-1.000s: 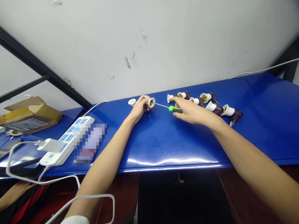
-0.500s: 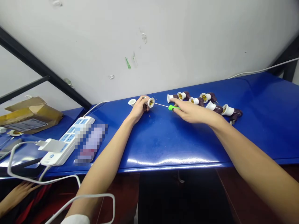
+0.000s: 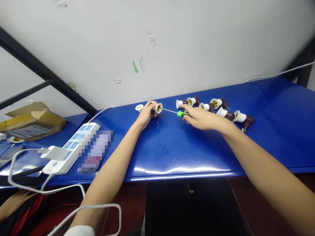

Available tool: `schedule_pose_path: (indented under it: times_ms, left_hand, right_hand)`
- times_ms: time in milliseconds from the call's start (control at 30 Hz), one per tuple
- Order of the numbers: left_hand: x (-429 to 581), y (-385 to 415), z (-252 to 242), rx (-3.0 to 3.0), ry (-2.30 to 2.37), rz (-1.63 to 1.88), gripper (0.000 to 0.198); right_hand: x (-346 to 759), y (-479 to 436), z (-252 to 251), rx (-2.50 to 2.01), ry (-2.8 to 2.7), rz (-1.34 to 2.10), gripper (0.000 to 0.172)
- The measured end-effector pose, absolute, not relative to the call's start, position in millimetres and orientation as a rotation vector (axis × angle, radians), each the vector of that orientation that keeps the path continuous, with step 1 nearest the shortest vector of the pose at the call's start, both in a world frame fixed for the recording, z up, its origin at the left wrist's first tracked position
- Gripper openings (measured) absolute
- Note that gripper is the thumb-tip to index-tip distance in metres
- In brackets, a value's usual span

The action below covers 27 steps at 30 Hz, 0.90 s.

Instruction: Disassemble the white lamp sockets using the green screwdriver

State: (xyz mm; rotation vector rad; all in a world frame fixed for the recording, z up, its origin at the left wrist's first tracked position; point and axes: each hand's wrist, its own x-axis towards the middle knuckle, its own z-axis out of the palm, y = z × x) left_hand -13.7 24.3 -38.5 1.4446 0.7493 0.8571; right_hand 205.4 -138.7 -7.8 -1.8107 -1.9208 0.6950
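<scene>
Working screwdriver [image 3: 183,113] nr bench [image 3: 172,147] back edge

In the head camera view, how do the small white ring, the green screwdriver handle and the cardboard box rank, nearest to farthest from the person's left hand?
From the left hand:
1. Small white ring, just left of the hand.
2. Green screwdriver handle, to the hand's right.
3. Cardboard box, far left on the bench.

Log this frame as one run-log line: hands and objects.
left hand: holds white lamp socket | right hand: holds green-handled screwdriver, shaft tip at socket | nearby: row of white-and-maroon socket adapters on blue bench
</scene>
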Motion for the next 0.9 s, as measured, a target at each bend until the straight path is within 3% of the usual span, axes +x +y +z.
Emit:
schedule_pose_path:
  times_ms: [167,367,533,733,900]
  left_hand:
    - [-13.3,23.9,-40.4,1.454,0.746,0.842,0.022]
    - [-14.5,26.2,-41.2,1.461,0.756,0.847,0.024]
    - [-13.0,23.8,-39.1,1.445,0.756,0.851,0.024]
    - [-13.8,25.7,-40.7,1.442,0.764,0.855,0.024]
    - [-13.5,25.2,-41.5,1.450,0.747,0.837,0.024]
  right_hand:
    - [203.6,-139.0,-7.9,-1.797,-1.965,0.649,0.063]
    - [206.3,-137.1,-10.4,-1.786,-1.930,0.700,0.056]
    - [208.4,-136.2,-13.2,-1.766,-1.963,0.590,0.070]
    - [207.3,-138.1,-10.6,-1.719,-1.901,0.743,0.056]
    - [208.7,-136.9,-12.0,-1.751,-1.951,0.619,0.066]
